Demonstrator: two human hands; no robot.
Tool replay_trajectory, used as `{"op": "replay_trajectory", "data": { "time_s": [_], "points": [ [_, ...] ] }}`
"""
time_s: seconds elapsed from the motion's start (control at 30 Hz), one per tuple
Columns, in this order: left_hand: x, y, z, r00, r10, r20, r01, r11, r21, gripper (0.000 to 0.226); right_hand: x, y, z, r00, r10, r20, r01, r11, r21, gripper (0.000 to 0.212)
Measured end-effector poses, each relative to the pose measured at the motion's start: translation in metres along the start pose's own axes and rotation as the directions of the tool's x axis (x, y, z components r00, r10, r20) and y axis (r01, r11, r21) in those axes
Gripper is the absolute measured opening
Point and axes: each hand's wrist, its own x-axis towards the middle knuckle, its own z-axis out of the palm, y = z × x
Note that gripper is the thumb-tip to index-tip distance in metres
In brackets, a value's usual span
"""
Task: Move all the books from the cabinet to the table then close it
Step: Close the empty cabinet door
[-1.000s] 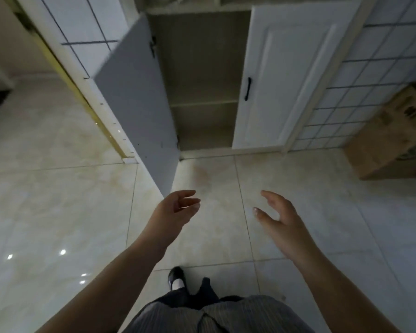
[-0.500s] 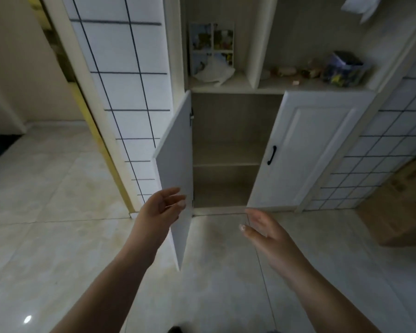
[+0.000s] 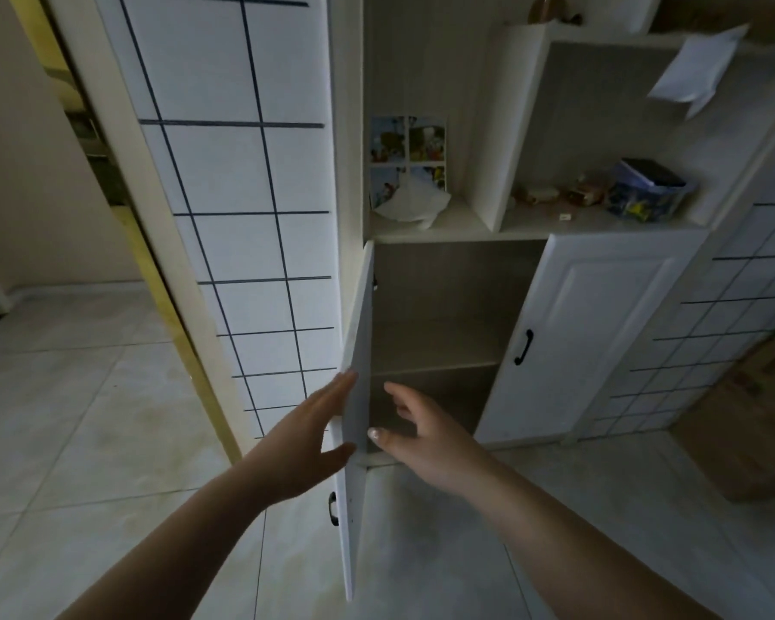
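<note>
The low cabinet (image 3: 435,306) stands with its left door (image 3: 356,396) swung out edge-on toward me and its right door (image 3: 578,342) closed. Both inner shelves look bare, with no books visible. My left hand (image 3: 307,445) lies flat against the outer face of the left door, fingers spread, thumb at the door's edge. My right hand (image 3: 417,431) hovers open just right of that door, in front of the lower shelf, holding nothing. No table is in view.
Above the cabinet, open shelves hold a picture card (image 3: 408,158), a crumpled white tissue (image 3: 415,203), small trinkets and a blue tin (image 3: 649,190). A cardboard box (image 3: 752,422) sits on the floor at right. White gridded wall panels flank the cabinet; pale floor tiles spread left.
The view rose from the floor to the cabinet and shelves. Both hands moved forward; my left hand reached the open left door and now rests on it.
</note>
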Motion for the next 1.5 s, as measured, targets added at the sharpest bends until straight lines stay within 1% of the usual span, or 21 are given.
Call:
{"op": "replay_trajectory", "data": {
  "time_s": [0.07,0.13,0.2,0.27,0.33,0.4,0.5,0.6,0.67,0.7,0.77,0.87,0.93,1.07,1.2,1.4,1.5],
  "points": [
    [0.006,-0.011,0.005,1.000,0.024,-0.005,-0.024,0.998,0.053,0.085,0.013,-0.003,0.002,1.000,-0.004,0.005,0.004,1.000,0.000,0.069],
    [0.009,-0.014,0.009,0.997,0.063,-0.040,-0.060,0.997,0.054,0.086,0.022,-0.005,0.004,1.000,-0.014,0.001,0.014,1.000,-0.013,0.069],
    [0.014,-0.011,0.015,0.991,0.128,-0.044,-0.126,0.991,0.049,0.090,0.030,-0.005,0.004,1.000,-0.015,-0.004,0.015,1.000,-0.005,0.067],
    [0.019,-0.004,0.023,0.983,0.181,-0.011,-0.180,0.983,0.043,0.092,0.034,-0.002,0.004,0.999,-0.010,-0.044,0.011,1.000,0.022,0.067],
    [0.029,0.003,0.032,0.972,0.237,0.013,-0.237,0.970,0.058,0.090,0.040,0.005,0.000,0.993,0.006,-0.114,-0.005,1.000,0.010,0.067],
    [0.043,0.014,0.039,0.952,0.299,0.064,-0.304,0.949,0.082,0.085,0.040,0.019,-0.011,0.985,0.018,-0.172,-0.024,0.999,-0.030,0.066],
    [0.062,0.025,0.046,0.925,0.370,0.089,-0.379,0.915,0.138,0.076,0.038,0.034,-0.031,0.985,0.042,-0.167,-0.047,0.998,-0.031,0.064],
    [0.094,0.039,0.055,0.913,0.407,-0.014,-0.402,0.907,0.122,0.059,0.038,0.060,-0.064,0.982,0.070,-0.174,-0.075,0.997,-0.024,0.059],
    [0.116,0.043,0.058,0.914,0.401,-0.063,-0.384,0.905,0.184,0.053,0.041,0.076,-0.083,0.984,0.067,-0.163,-0.074,0.997,-0.036,0.053],
    [0.129,0.046,0.061,0.923,0.381,-0.062,-0.358,0.905,0.229,0.054,0.044,0.085,-0.095,0.986,0.068,-0.152,-0.076,0.996,-0.046,0.051],
    [0.153,0.049,0.069,0.936,0.351,-0.029,-0.324,0.889,0.322,0.056,0.049,0.100,-0.117,0.989,0.067,-0.128,-0.076,0.994,-0.072,0.049],
    [0.178,0.058,0.086,0.947,0.321,0.032,-0.298,0.831,0.469,0.066,0.058,0.121,-0.152,0.993,0.047,-0.107,-0.058,0.992,-0.108,0.048],
    [0.195,0.074,0.102,0.956,0.293,0.016,-0.258,0.815,0.519,0.072,0.064,0.135,-0.178,0.994,0.023,-0.105,-0.036,0.991,-0.125,0.046],
    [0.239,0.110,0.126,0.963,0.264,-0.060,-0.192,0.823,0.534,0.076,0.085,0.161,-0.229,0.989,-0.037,-0.143,0.007,0.979,-0.205,0.041],
    [0.285,0.139,0.140,0.987,0.144,-0.075,-0.080,0.834,0.545,0.078,0.117,0.183,-0.270,0.974,-0.120,-0.193,0.042,0.929,-0.367,0.041],
    [0.343,0.165,0.147,0.991,0.030,-0.130,0.046,0.839,0.542,0.070,0.158,0.201,-0.312,0.939,-0.288,-0.189,0.107,0.765,-0.635,0.049],
    [0.364,0.167,0.145,0.992,0.002,-0.126,0.067,0.838,0.542,0.069,0.174,0.203,-0.323,0.925,-0.334,-0.179,0.112,0.693,-0.712,0.053]
  ]
}}
